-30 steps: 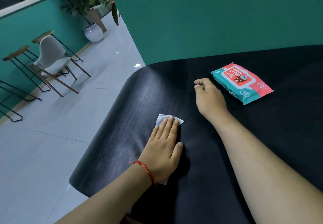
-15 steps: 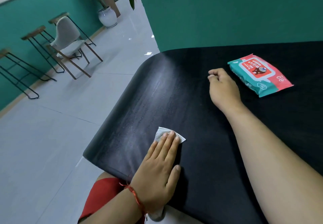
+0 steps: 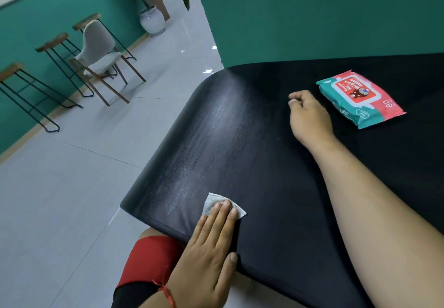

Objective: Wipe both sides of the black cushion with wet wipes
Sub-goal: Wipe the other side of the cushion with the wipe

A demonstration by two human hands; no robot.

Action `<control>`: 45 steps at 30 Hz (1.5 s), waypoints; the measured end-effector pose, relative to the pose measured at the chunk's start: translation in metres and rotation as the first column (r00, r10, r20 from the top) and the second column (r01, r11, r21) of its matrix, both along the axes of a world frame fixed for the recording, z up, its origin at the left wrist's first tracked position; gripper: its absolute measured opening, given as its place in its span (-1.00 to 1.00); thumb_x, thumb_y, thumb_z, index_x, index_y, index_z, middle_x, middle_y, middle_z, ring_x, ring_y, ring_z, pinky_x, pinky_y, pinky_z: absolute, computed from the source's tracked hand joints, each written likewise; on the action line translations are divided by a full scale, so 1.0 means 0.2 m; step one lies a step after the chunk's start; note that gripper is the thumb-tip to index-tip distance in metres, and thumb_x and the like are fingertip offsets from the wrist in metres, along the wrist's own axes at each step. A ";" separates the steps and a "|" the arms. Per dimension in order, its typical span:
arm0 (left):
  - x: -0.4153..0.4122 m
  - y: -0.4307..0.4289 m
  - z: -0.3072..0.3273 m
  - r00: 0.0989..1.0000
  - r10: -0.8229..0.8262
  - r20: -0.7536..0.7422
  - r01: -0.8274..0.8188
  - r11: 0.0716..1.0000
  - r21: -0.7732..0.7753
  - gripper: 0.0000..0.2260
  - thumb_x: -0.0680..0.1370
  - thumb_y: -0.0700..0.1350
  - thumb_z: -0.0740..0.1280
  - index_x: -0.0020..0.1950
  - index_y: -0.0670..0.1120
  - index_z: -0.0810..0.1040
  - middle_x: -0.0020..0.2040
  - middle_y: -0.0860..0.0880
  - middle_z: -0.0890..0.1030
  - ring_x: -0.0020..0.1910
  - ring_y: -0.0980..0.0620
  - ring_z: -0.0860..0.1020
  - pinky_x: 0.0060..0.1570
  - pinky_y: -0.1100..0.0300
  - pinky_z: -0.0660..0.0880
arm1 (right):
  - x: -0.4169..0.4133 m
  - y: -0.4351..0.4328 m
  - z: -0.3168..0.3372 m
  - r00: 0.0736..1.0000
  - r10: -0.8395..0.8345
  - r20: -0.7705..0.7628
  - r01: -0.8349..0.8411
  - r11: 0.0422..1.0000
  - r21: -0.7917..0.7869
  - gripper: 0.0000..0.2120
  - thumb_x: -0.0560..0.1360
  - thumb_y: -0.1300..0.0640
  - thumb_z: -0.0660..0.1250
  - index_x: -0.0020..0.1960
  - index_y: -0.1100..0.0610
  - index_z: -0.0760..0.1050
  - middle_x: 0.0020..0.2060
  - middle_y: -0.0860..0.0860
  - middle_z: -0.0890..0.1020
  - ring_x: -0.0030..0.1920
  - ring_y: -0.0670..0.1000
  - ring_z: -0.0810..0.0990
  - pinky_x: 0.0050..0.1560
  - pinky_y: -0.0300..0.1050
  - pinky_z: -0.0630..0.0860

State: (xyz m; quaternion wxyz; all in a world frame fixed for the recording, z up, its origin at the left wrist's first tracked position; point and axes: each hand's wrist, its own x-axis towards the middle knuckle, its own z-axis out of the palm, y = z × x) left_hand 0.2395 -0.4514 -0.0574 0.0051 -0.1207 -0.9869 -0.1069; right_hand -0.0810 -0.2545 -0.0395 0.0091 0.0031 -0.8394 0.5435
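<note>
The black cushion [image 3: 276, 144] lies flat and fills the right half of the view, with a pale wet streak running down its left part. My left hand [image 3: 211, 252] presses a white wet wipe [image 3: 212, 203] flat against the cushion close to its near left edge, fingers straight. My right hand [image 3: 308, 115] rests on the cushion farther back with its fingers loosely curled and nothing in it. A teal and red pack of wet wipes [image 3: 360, 98] lies on the cushion just right of that hand.
Grey tiled floor [image 3: 72, 199] spreads to the left. A grey chair [image 3: 101, 50] and wood-topped stools [image 3: 55, 43] stand by the teal wall. A potted plant [image 3: 152, 20] stands at the back. A green wall [image 3: 312, 12] rises behind the cushion. My leg in red [image 3: 149, 259] shows below the cushion's edge.
My left hand has slid the wipe toward me, down to the cushion's near left edge. The right hand stays put. The view has shifted left and down.
</note>
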 end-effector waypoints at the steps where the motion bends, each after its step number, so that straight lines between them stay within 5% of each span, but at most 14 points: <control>1: 0.00 0.00 0.00 1.000 0.002 -0.004 -0.002 1.000 -0.004 -0.41 0.71 0.02 0.05 0.72 -0.15 0.03 0.73 -0.07 -0.01 0.70 -0.09 0.01 0.59 -0.08 0.04 | 0.01 0.00 0.00 1.000 0.016 -0.024 -0.015 0.999 0.042 -0.72 0.67 -0.03 0.15 0.30 -0.11 0.53 0.17 -0.05 0.64 0.25 0.10 0.55 0.34 0.17 0.48; 6: 0.01 0.00 -0.01 1.000 0.009 -0.017 -0.009 1.000 -0.014 -0.41 0.72 0.03 0.03 0.72 -0.14 0.00 0.73 -0.05 -0.03 0.70 -0.07 -0.02 0.60 -0.06 0.01 | 0.10 0.01 -0.04 0.972 0.224 -0.075 -0.172 0.889 0.423 -0.65 0.68 0.02 0.23 0.45 0.00 0.50 0.43 0.00 0.53 0.45 0.09 0.44 0.47 0.11 0.37; 9: 0.01 -0.01 -0.02 1.000 0.008 -0.022 -0.008 1.000 -0.025 -0.40 0.72 0.03 0.04 0.72 -0.13 0.00 0.73 -0.04 -0.04 0.70 -0.06 -0.02 0.60 -0.05 0.01 | 0.17 0.02 -0.07 0.942 0.335 -0.025 -0.252 0.755 0.605 -0.53 0.71 -0.05 0.17 0.60 -0.01 0.36 0.63 -0.02 0.31 0.65 0.05 0.20 0.64 0.08 0.12; 20: 0.00 -0.01 -0.05 0.997 0.014 -0.071 -0.013 1.000 0.005 -0.35 0.64 0.01 0.14 0.70 -0.17 0.11 0.72 -0.05 0.05 0.70 -0.04 0.03 0.57 -0.06 0.09 | 0.61 0.28 -0.05 0.927 0.348 0.142 -0.305 0.475 0.825 -0.31 0.67 -0.39 -0.18 0.72 -0.17 -0.21 0.71 -0.11 -0.22 0.70 0.03 -0.28 0.68 0.19 -0.17; 35: -0.08 -0.06 -0.06 1.000 0.006 -0.019 -0.007 0.998 -0.065 -0.37 0.70 0.11 0.02 0.72 -0.09 -0.05 0.73 0.00 -0.07 0.70 0.04 -0.16 0.64 -0.04 0.00 | 0.64 -0.04 -0.08 0.945 0.308 0.108 -0.264 0.530 0.806 -0.24 0.63 -0.42 -0.20 0.73 -0.11 -0.21 0.72 0.00 -0.21 0.69 0.17 -0.32 0.64 0.33 -0.25; 45: -0.09 0.05 -0.04 1.000 -0.016 -0.010 0.015 0.996 -0.089 -0.33 0.70 0.21 -0.06 0.72 -0.09 -0.09 0.72 0.01 -0.13 0.68 0.09 -0.25 0.66 0.00 -0.12 | 0.65 -0.04 -0.08 0.964 0.266 -0.012 -0.166 0.635 0.755 -0.42 0.73 -0.19 -0.09 0.72 -0.07 0.07 0.72 -0.06 0.04 0.72 0.08 -0.07 0.68 0.20 -0.08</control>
